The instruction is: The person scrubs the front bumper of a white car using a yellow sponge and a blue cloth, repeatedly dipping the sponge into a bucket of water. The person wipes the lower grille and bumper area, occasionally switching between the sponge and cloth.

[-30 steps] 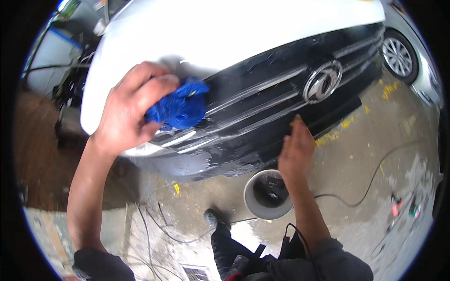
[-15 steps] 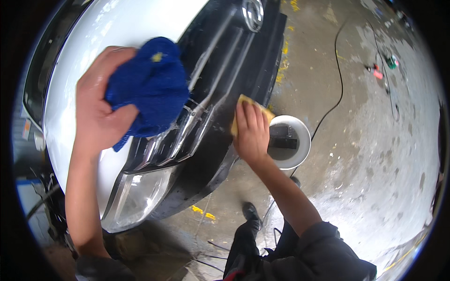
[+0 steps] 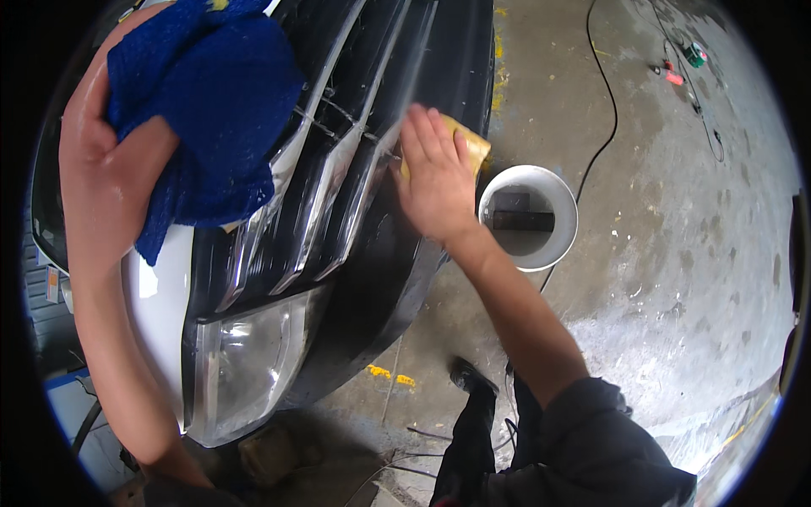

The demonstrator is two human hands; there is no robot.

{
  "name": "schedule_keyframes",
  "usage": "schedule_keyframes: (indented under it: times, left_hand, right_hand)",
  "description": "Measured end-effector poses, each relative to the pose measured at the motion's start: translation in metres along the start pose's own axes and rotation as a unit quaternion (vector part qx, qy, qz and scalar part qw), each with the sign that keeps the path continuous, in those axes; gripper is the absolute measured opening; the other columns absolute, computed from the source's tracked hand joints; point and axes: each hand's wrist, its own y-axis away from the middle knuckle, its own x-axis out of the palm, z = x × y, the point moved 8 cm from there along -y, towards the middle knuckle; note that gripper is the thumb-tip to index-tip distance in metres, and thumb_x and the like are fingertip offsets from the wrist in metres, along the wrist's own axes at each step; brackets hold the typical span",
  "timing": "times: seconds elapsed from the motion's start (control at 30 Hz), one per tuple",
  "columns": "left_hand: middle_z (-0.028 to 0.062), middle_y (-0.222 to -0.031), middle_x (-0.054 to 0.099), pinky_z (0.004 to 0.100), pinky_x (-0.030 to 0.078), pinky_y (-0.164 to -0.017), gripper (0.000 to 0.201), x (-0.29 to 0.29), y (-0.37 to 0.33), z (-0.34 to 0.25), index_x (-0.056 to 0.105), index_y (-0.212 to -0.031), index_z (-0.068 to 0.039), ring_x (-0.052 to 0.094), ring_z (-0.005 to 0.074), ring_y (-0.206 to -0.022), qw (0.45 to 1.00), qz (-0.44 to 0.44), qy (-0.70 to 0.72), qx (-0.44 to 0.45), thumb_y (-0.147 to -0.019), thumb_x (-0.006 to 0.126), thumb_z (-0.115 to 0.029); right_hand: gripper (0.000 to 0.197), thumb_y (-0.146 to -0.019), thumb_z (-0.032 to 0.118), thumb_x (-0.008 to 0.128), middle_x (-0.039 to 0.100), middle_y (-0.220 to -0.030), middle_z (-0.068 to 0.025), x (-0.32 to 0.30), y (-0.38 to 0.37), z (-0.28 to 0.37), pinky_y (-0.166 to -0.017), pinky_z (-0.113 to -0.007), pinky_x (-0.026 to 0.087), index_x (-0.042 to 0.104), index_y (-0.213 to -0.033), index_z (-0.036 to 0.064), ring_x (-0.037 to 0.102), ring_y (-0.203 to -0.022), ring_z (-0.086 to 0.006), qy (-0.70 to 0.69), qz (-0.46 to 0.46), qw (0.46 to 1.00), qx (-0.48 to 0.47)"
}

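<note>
My left hand [image 3: 106, 182] grips a bunched blue cloth [image 3: 224, 110] that hangs over the white front panel and the upper grille of a car. Part of those fingers is hidden by the cloth. My right hand [image 3: 439, 190] lies over a yellow sponge [image 3: 475, 147], pressing it on the black bumper [image 3: 363, 270] beside the chrome-striped grille [image 3: 342, 156]. Only the sponge's right side and a sliver at its left show past the hand. Closer to me is the clear headlight [image 3: 249, 355].
A white bucket [image 3: 568, 224] holding water and a dark block stands on the concrete floor, right of the bumper. Behind it runs a black cable [image 3: 614, 114]. Farther off lie a green container [image 3: 695, 55] and a red item [image 3: 673, 77]. More cables lie near my feet.
My left hand and the blue cloth have shifted left and up in the view. The right hand has slid the sponge farther along the bumper, away from me. The view has also shifted.
</note>
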Motion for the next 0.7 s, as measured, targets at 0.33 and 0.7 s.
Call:
schedule_keyframes:
  times: [0.33, 0.7]
  left_hand:
    - [0.0120, -0.138, 0.068, 0.0419, 0.059, -0.108, 0.057, 0.000, -0.005, 0.002, 0.057, -0.150, -0.007, 0.069, 0.0252, -0.125, 0.993, 0.079, 0.065, 0.057, -0.094, 0.062, 0.001]
    - [0.0094, -0.119, 0.072, 0.0364, 0.060, -0.100, 0.067, 0.021, -0.009, -0.019, 0.065, -0.138, -0.007, 0.073, 0.0208, -0.107, 0.980, 0.133, 0.099, 0.109, -0.074, 0.047, 0.002]
  right_hand:
    - [0.062, -0.105, 0.034, 0.056, 0.039, -0.169, -0.0139, 0.003, 0.006, -0.005, -0.127, -0.052, 0.027, 0.045, -0.159, 0.0062, 0.036, -0.157, -0.0327, 0.013, -0.053, 0.997, 0.056]
    - [0.070, -0.102, 0.039, 0.060, 0.033, -0.174, -0.0075, 0.013, 0.105, 0.068, -0.130, -0.055, 0.020, 0.040, -0.164, 0.0116, 0.029, -0.161, -0.0260, 0.042, 0.064, 0.997, 0.033]
